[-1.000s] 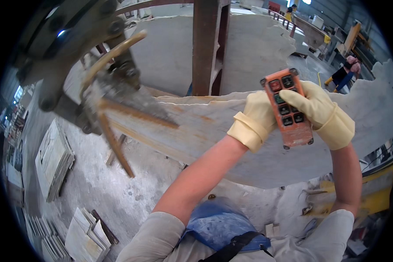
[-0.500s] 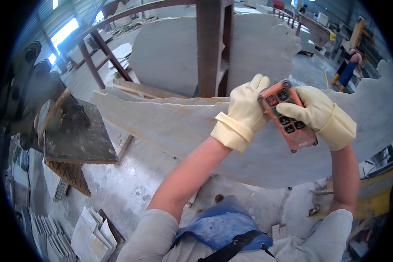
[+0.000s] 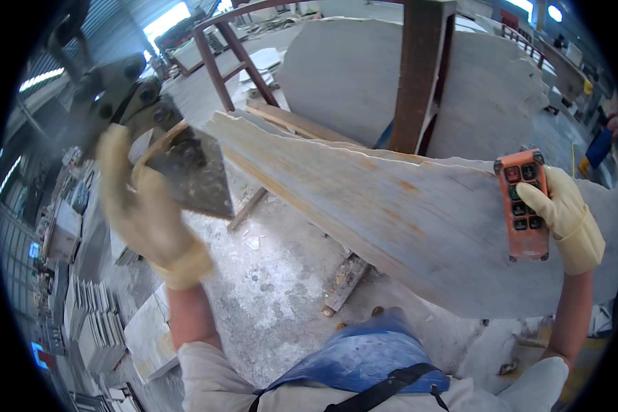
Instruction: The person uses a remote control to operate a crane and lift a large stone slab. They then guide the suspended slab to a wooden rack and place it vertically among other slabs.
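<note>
My right hand (image 3: 570, 223), in a cream rubber glove, grips an orange remote control (image 3: 527, 242) with dark buttons and one red one. Its thumb lies over the buttons. On the other side my left hand (image 3: 147, 213), gloved alike, is raised with fingers stretched and apart, holding nothing; motion blurs it. Just beyond it hangs a dark metal slab clamp (image 3: 209, 180) with a curved tan handle (image 3: 161, 145); the glove partly hides it, and I cannot tell whether they touch. A large grey stone slab (image 3: 364, 206) with brown streaks stands before me.
A brown steel post (image 3: 419, 75) and rack frame (image 3: 220, 62) stand behind the slab, with another slab (image 3: 343, 75) leaning there. Stacked stone tiles (image 3: 96, 323) lie at left. A wood block (image 3: 347, 283) lies on the dusty floor. Another person (image 3: 601, 141) is at far right.
My left hand has left the remote control and swung left to the clamp. My right hand has moved right with the remote control. The view has turned left.
</note>
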{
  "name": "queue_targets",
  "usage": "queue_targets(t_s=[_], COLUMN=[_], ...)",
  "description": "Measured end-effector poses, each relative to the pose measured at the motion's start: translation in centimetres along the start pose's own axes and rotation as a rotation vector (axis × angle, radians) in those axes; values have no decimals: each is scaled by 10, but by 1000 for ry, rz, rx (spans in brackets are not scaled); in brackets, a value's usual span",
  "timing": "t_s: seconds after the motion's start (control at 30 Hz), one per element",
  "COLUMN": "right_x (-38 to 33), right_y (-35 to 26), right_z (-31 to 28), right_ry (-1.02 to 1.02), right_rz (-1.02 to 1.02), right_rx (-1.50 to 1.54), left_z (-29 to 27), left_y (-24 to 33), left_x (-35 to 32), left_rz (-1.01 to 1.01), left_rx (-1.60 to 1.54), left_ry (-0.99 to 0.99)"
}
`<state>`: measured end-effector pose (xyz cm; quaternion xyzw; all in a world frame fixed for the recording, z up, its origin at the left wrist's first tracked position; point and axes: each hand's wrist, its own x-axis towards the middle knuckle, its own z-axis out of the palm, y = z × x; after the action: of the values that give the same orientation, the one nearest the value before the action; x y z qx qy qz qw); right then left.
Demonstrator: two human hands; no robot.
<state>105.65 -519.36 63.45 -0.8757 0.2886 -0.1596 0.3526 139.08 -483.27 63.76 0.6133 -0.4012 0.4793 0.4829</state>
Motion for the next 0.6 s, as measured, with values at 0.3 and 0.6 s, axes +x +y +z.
queue_targets(t_s=[0.3,0.6], right_x=[-2,-2], right_y=[2,8], right_z=[-4,-5], right_ry=[-59,-33], right_rz=[-7,2], right_rx=[69,-32], left_z=[-47,37], left_y=[-206,-163], left_x=[167,182], left_rz=[-39,99], left_rx=[315,372], left_ry=[-433,-654])
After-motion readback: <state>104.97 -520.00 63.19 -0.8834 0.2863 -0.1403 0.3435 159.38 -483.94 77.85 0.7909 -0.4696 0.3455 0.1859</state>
